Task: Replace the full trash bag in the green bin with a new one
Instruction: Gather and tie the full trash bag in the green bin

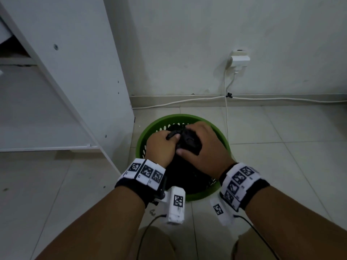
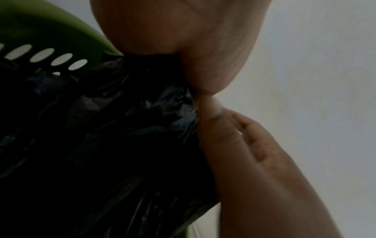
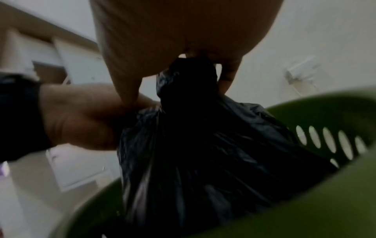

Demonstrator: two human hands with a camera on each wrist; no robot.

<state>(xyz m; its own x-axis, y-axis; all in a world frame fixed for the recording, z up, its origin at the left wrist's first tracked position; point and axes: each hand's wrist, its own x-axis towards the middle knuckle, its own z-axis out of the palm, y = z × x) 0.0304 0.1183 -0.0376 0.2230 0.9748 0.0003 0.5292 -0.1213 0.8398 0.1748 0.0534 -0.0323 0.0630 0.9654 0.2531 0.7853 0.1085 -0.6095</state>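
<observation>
Black plastic, gathered: your left hand point(image 1: 161, 147) and right hand point(image 1: 201, 147) both clench the bunched neck of the black trash bag point(image 3: 203, 145), which sits inside the green bin point(image 1: 148, 134) on the tiled floor point(image 1: 281, 166), next to a white cabinet point(image 1: 75, 81). Right wrist view shows the neck pinched up through your right fingers point(image 3: 227, 77), bag body hanging below in the bin. Looks like you're tying or cinching the top; hard to say if a knot exists yet

Risks, as judged from here:
- thin film stretched at the neck; a hard yank could tear it and spill the load
- the bin looks light and stands free; lifting a snug bag may drag the bin up with it, so you may need a hand or foot on the rim
- a loose knot could slip open once weight hangs from it
- white cables point(image 1: 226, 109) run along the skirting just behind the bin; a swinging bag could snag them

Writing: none readable. Only square black-and-white coded markers on both wrist bands point(image 1: 145, 170), no brand visible on bin or bag
</observation>
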